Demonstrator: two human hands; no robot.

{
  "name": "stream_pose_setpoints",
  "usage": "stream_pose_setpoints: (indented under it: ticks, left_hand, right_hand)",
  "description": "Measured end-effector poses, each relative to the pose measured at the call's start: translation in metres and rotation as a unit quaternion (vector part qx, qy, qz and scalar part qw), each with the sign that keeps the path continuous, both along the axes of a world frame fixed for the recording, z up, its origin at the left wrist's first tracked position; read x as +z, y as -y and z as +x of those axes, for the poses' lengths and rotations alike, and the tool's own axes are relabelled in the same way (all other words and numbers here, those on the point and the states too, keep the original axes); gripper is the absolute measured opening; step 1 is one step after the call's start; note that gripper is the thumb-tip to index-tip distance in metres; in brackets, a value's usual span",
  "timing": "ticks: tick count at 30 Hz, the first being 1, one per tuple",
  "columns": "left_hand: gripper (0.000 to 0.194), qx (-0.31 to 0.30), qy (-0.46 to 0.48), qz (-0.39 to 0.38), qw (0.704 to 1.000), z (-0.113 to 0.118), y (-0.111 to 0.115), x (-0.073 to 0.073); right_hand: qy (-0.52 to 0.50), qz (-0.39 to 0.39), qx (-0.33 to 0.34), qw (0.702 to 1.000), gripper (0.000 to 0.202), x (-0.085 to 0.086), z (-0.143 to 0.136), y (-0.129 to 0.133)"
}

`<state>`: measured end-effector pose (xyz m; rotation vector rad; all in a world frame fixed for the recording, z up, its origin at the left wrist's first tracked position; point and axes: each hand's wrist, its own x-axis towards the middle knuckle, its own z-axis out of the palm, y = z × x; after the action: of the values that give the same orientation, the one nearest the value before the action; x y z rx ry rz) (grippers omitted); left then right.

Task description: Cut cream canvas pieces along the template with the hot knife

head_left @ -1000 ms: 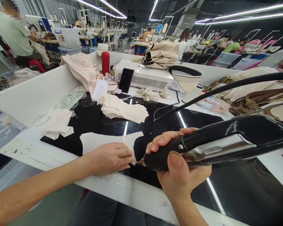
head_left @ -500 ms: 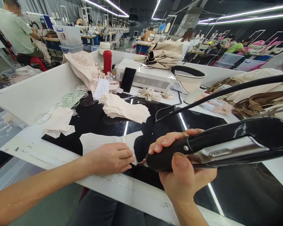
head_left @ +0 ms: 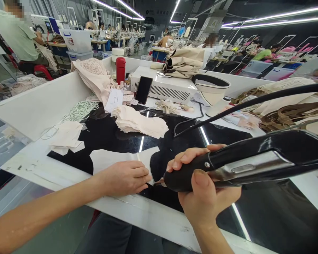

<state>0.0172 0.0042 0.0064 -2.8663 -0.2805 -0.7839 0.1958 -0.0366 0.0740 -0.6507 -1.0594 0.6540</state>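
My left hand (head_left: 127, 178) rests on a white fabric piece (head_left: 108, 158) laid flat on the black work surface. Its fingers are closed together over the piece's right end, by the near edge. Wrapped round a black corded hand tool (head_left: 238, 158) with a metal lever on its side is my right hand (head_left: 201, 187). The tool's thin tip (head_left: 160, 182) points left at the fabric's right corner, close by my left fingertips. Whether the tip touches the cloth I cannot tell. A stack of pale pink fabric pieces (head_left: 140, 121) lies farther back.
The tool's black cable (head_left: 243, 106) arches across the right side. Behind stand a white vented box (head_left: 161, 86), a phone (head_left: 143, 90), a red flask (head_left: 120, 70) and an open cream container (head_left: 212, 90). Left are green cord (head_left: 81, 111) and small fabric pieces (head_left: 66, 135). White side walls (head_left: 42, 102) border the table.
The rear of the black tool has shifted slightly left and down with my right hand. My left hand and the fabric stay in place.
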Motion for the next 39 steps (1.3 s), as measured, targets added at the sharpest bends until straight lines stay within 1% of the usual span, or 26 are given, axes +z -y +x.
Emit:
stream_pose_setpoints:
  ticks: [11,16,20,24,28,33,39]
  left_hand:
    - [0.025,0.007,-0.001,-0.006,1.0,-0.0006,0.0011,0.0027]
    - [0.022,0.0,0.01,-0.02,1.0,-0.001,0.0011,0.0029]
    - [0.016,0.002,-0.001,-0.034,0.999,-0.0023,0.0008,0.0019]
    - [0.013,0.001,-0.002,-0.035,0.999,-0.0037,0.0001,-0.0001]
    - [0.016,0.001,0.007,-0.023,1.0,-0.0036,-0.0004,-0.0003]
    - [0.024,0.0,0.02,-0.017,1.0,-0.0022,0.0001,0.0013]
    - [0.025,-0.003,0.027,-0.027,0.999,-0.001,0.0,0.0014]
  right_hand:
    - [0.003,0.001,-0.001,1.0,0.04,0.0,-0.0003,-0.0003]
    - [0.002,0.007,0.002,1.0,0.039,-0.001,-0.0007,-0.0006]
    - [0.0,0.001,0.001,1.0,0.04,-0.0002,-0.0015,-0.0008]
    - [-0.002,0.0,-0.017,1.0,0.04,0.0027,-0.0015,-0.0019]
    - [-0.007,0.009,-0.034,0.999,0.039,0.0044,-0.0012,-0.0045]
    - [-0.015,0.001,-0.025,1.0,0.041,0.0006,-0.0026,-0.0068]
    - [-0.014,-0.003,-0.023,1.0,0.04,-0.0018,-0.0043,-0.0068]
